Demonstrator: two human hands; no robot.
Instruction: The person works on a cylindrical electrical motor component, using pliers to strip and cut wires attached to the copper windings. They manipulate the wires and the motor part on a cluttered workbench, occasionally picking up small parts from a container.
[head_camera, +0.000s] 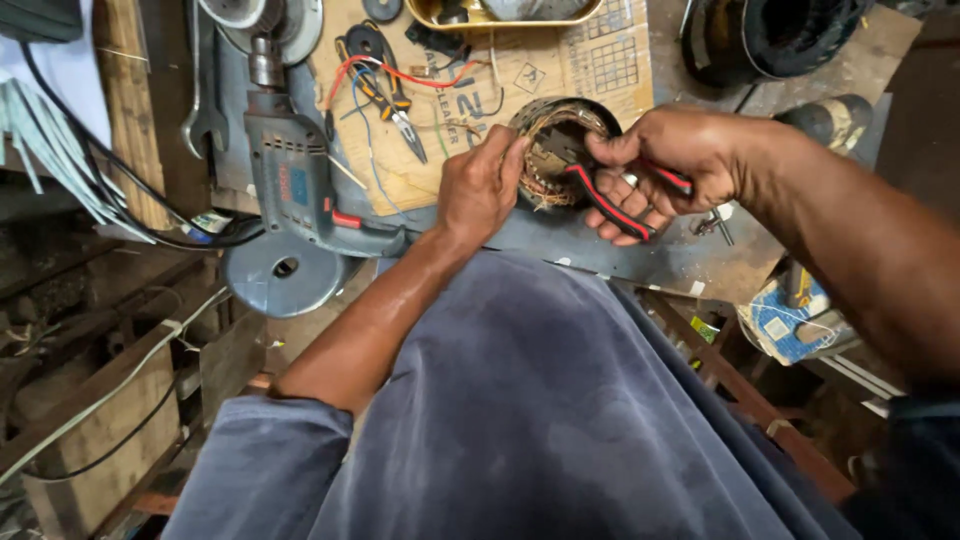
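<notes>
A round motor stator (560, 130) with copper windings lies on a cardboard sheet at the bench's front. My left hand (480, 185) grips its near-left rim and steadies it. My right hand (665, 160) is closed on pliers (610, 200) with red and black handles; their jaws reach into the stator's windings. Part of the stator is hidden behind both hands.
A blue-grey electric drill (295, 180) lies left of my hands beside a spanner (205, 110) and a round grey metal cover (280, 275). Yellow-handled pliers (395, 105) and coloured wires rest on the cardboard (590, 60). A dark bucket (770, 35) stands at the back right.
</notes>
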